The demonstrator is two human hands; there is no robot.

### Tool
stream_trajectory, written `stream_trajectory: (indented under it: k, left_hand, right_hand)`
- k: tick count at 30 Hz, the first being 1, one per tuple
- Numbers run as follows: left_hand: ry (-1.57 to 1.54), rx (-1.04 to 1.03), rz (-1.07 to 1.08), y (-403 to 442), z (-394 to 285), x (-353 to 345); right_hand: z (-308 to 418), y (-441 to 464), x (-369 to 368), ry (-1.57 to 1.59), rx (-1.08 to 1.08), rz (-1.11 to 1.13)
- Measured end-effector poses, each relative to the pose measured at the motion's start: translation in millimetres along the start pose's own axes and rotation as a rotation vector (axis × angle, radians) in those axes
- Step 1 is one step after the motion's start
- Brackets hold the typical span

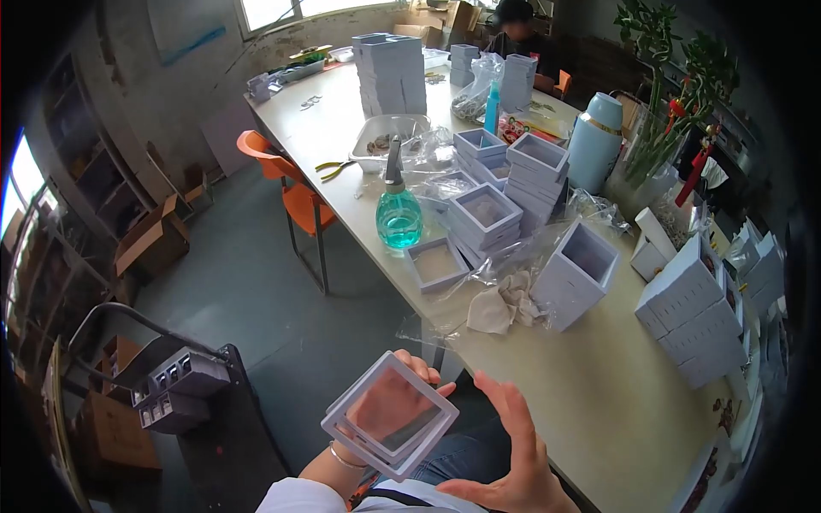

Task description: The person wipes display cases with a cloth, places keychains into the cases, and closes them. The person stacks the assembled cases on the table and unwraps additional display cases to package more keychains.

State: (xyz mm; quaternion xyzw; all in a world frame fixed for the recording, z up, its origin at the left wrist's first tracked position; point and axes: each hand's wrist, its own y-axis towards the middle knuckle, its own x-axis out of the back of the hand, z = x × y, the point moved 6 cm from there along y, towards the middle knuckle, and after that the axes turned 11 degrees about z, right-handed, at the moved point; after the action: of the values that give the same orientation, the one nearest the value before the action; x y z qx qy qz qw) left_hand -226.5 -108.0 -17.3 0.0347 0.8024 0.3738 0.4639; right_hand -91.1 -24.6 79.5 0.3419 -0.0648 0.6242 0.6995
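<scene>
My left hand [417, 366] is behind a square pale-grey display frame [398, 414], its fingers curled over the far edge. The frame is held tilted above my lap and has a clear pane, through which the palm shows. A second rim shows along its lower left side; whether this is one frame or two stacked, I cannot tell. Close by on the right, my right hand [517, 449] is apart from the frame, thumb and fingers spread with nothing between them. Beyond my hands, a single grey frame [436, 263] lies near the table edge, beside a crumpled beige cloth [501, 304].
On the table [547, 385] are a green spray bottle [399, 218], stacked frames [486, 214], yellow-handled pliers [333, 169], a white tray [363, 141] and a blue flask [596, 141]. More stacks [693, 312] stand at the right. An orange chair [306, 205] is at left; a person [522, 38] sits at the far end.
</scene>
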Motion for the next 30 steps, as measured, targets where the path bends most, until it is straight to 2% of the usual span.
stream_trajectory:
  k: [2, 3, 6, 7, 13, 16, 21, 23, 25, 28, 30]
  left_hand:
    - [-0.041, -0.003, 0.027, -3.9, 8.7, 7.4]
    - [-0.059, 0.001, 0.025, -5.2, 13.8, 10.0]
    - [-0.126, 0.027, 0.036, -2.7, 27.2, 12.4]
    - [-0.130, 0.040, 0.022, -4.1, 31.2, 13.7]
    - [-0.241, 0.067, 0.008, 3.6, 48.5, 3.8]
    - [-0.122, 0.159, -0.042, 0.8, 65.0, 14.3]
    - [-0.002, 0.527, -0.268, 22.9, 147.9, 4.1]
    - [0.076, 0.676, -0.222, 34.4, 194.3, -3.2]
    - [0.196, 0.796, -0.143, 41.8, 235.0, -7.7]
    - [0.307, 0.869, -0.077, 58.4, 287.0, -26.2]
    - [0.341, 0.900, -0.056, 61.6, 313.9, -34.0]
  right_hand:
    - [-13.1, -8.4, 5.4, 0.091, -0.074, -0.051]
    - [-16.7, -11.4, 8.5, 0.102, -0.120, -0.175]
    - [-30.0, -23.0, 9.8, 0.060, -0.167, -0.183]
    - [-26.6, -22.7, 11.7, 0.070, -0.170, -0.271]
    - [-29.4, -43.1, 5.2, 0.002, -0.170, -0.372]
    - [-36.9, -66.7, 14.2, -0.108, -0.208, -0.456]
    - [-70.6, -161.1, 46.4, -0.035, -0.442, -0.827]
    - [-72.6, -217.6, 60.7, 0.048, -0.534, -1.006]
    - [-56.1, -273.4, 83.8, -0.095, -0.584, -1.153]
    - [-23.2, -351.4, 120.4, -0.274, -0.671, -1.327]
    - [-0.2, -401.6, 143.5, -0.355, -0.815, -1.393]
